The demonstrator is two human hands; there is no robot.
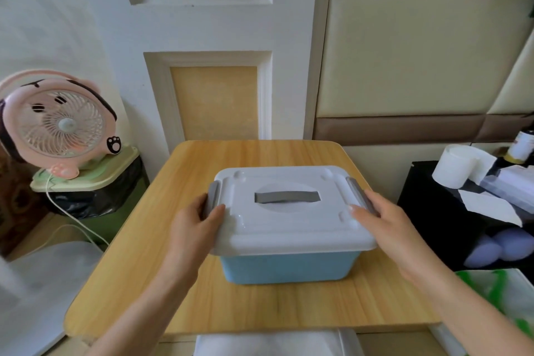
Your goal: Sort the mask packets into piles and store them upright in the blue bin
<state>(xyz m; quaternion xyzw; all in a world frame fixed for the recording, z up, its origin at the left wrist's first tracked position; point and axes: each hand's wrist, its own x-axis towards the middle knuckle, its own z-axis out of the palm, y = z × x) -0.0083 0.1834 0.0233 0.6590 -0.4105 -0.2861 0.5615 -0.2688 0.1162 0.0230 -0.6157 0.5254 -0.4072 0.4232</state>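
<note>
The blue bin [289, 267] stands in the middle of the wooden table [260, 306], closed by a white lid [291, 228] with a grey handle [287, 197] lying flat in its recess. My left hand [196, 225] grips the lid's left side, thumb on top beside the grey left latch [213, 192]. My right hand [390, 228] holds the lid's right side at the grey right latch [361, 192]. No mask packets are visible; the bin's inside is hidden by the lid.
A pink fan [57, 124] sits on a green-lidded waste bin [95, 179] at the left. At the right, a black stand [450, 211] carries a tissue roll [456, 165], papers and a bottle [524, 144]. A white object [274, 344] lies below the table's front edge.
</note>
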